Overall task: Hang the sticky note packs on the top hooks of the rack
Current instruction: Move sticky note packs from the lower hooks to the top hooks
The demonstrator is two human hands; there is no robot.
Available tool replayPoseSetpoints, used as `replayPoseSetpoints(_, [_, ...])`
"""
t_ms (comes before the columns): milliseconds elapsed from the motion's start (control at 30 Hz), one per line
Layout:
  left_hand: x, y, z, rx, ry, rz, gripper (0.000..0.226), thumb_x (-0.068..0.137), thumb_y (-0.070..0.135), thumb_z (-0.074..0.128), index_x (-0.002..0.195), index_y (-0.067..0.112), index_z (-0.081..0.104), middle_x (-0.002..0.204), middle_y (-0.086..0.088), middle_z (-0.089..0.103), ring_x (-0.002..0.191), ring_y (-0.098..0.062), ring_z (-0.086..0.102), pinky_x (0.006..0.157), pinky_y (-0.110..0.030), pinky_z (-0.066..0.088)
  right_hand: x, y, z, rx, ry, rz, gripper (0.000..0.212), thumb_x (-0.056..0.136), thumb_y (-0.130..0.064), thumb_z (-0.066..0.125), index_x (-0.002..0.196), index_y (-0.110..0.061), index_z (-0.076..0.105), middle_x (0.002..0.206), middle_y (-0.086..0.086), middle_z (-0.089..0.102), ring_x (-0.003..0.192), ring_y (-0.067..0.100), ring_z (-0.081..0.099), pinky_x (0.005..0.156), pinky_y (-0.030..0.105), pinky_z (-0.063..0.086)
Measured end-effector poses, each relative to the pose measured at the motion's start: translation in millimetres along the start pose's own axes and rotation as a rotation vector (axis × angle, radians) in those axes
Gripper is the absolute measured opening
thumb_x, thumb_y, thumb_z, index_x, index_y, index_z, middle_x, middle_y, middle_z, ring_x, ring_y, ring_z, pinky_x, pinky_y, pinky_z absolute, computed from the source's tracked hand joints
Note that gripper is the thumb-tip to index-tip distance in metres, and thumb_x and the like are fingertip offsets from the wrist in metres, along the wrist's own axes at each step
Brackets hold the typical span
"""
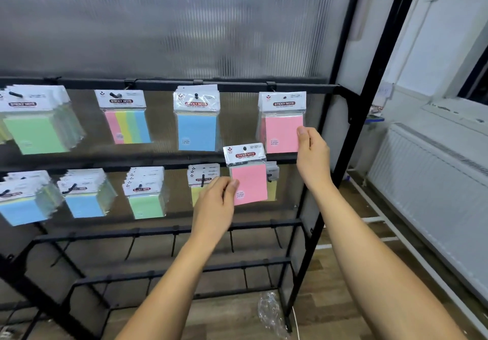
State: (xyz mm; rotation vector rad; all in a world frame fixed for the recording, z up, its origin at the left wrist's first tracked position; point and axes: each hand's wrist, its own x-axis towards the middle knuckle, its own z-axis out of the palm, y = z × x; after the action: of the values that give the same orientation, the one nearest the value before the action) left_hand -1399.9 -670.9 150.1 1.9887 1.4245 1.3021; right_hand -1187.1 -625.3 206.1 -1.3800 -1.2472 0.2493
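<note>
Pink pack in your left hand: your left hand (216,202) pinches a pink sticky note pack (248,174) by its lower left edge, thumb in front, fingers behind; pack upright, held in front of the second rail, below and left of the top-right hook.
Your right hand: your right hand (313,149) touches the lower right corner of the hanging pink packs (282,126); thumb on the front face, fingers curled behind, so it grips that corner.
Top rail, right hook: the hanging pink packs sit on the rightmost top hook (285,97), several deep.
Top rail, other hooks: blue packs (197,126) on the next hook to the left; a striped pink-yellow-green-blue pack (126,123) beyond that; green packs (37,128) at far left, many deep.
Second rail: blue, blue, green and yellow packs (145,194) hang along it; the yellow ones lie partly behind your left hand and the held pack.
Rack: black metal rack (351,128) with a ribbed translucent back panel (184,23); lower rails carry bare hooks.
Floor: crumpled clear plastic wrap (272,316) lies by the rack's right foot.
Right side: white radiator (427,181) under a window sill.
</note>
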Motion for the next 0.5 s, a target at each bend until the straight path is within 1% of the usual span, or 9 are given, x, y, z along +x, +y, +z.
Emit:
replayPoseSetpoints(67, [-1.8,0.9,2.0,0.011,0.009,-0.003,0.032,0.103,0.031,0.045,0.071,0.032,0.045,0.072,0.01,0.05,0.071,-0.004,0.048,0.06,-0.018,0.033,1.2,3.9,1.0,0.02,-0.017,0.006,0.036,0.108,-0.032,0.038,0.092,-0.008,0.058,0.086,0.012,0.063,0.071,0.009,0.046,0.062,0.026,0.034])
replayPoseSetpoints(133, [-3.5,0.8,3.5,0.012,0.017,-0.005,0.034,0.103,0.03,0.045,0.07,0.035,0.042,0.071,0.011,0.049,0.07,-0.003,0.047,0.06,-0.017,0.031,1.8,7.1,1.7,0.043,-0.028,0.012,0.035,0.108,-0.032,0.038,0.089,-0.009,0.057,0.081,0.005,0.059,0.064,0.002,0.043,0.058,0.019,0.033])
replayPoseSetpoints(167, [-4.2,0.7,4.1,0.011,0.019,-0.007,0.034,0.103,0.03,0.045,0.07,0.036,0.041,0.071,0.011,0.049,0.07,-0.003,0.047,0.06,-0.017,0.031,2.5,8.3,2.2,0.051,-0.032,0.014,0.036,0.108,-0.032,0.038,0.088,-0.008,0.056,0.08,0.003,0.058,0.063,0.002,0.042,0.057,0.019,0.032])
replayPoseSetpoints(233, [-5.1,1.0,4.9,0.007,0.022,-0.014,0.034,0.103,0.03,0.045,0.071,0.036,0.041,0.071,0.01,0.049,0.071,-0.003,0.047,0.06,-0.016,0.031,4.5,9.3,3.6,0.064,-0.037,0.016,0.038,0.108,-0.032,0.038,0.087,-0.006,0.055,0.078,0.003,0.055,0.065,0.006,0.041,0.059,0.024,0.033])
replayPoseSetpoints(333, [-5.7,2.0,5.4,0.013,0.032,-0.013,0.035,0.103,0.028,0.046,0.07,0.038,0.04,0.07,0.011,0.048,0.072,-0.002,0.047,0.061,-0.015,0.032,8.5,11.6,7.4,0.064,-0.047,0.031,0.04,0.107,-0.033,0.038,0.086,-0.003,0.054,0.078,0.011,0.055,0.069,0.013,0.042,0.063,0.033,0.032])
replayPoseSetpoints(400, [-6.1,2.2,5.3,0.02,0.041,-0.012,0.036,0.103,0.027,0.046,0.069,0.037,0.038,0.068,0.011,0.046,0.07,-0.004,0.047,0.06,-0.015,0.031,9.6,14.1,10.3,0.038,-0.06,0.034,0.042,0.107,-0.035,0.038,0.085,-0.004,0.055,0.079,0.014,0.057,0.069,0.014,0.044,0.063,0.034,0.032])
replayPoseSetpoints(467, [-6.4,1.6,5.7,0.024,0.043,-0.018,0.035,0.103,0.027,0.046,0.07,0.036,0.04,0.069,0.011,0.046,0.07,-0.004,0.046,0.06,-0.017,0.032,8.8,17.9,12.5,0.027,-0.072,0.046,0.042,0.106,-0.038,0.039,0.082,-0.008,0.054,0.074,0.009,0.056,0.065,0.009,0.045,0.062,0.032,0.033])
replayPoseSetpoints(500, [-6.6,1.3,6.3,0.028,0.041,-0.021,0.032,0.103,0.028,0.046,0.072,0.033,0.043,0.069,0.011,0.047,0.071,-0.004,0.047,0.06,-0.017,0.032,7.6,20.0,13.0,0.03,-0.087,0.063,0.041,0.106,-0.038,0.04,0.08,-0.01,0.054,0.071,0.004,0.056,0.061,0.005,0.046,0.061,0.028,0.034])
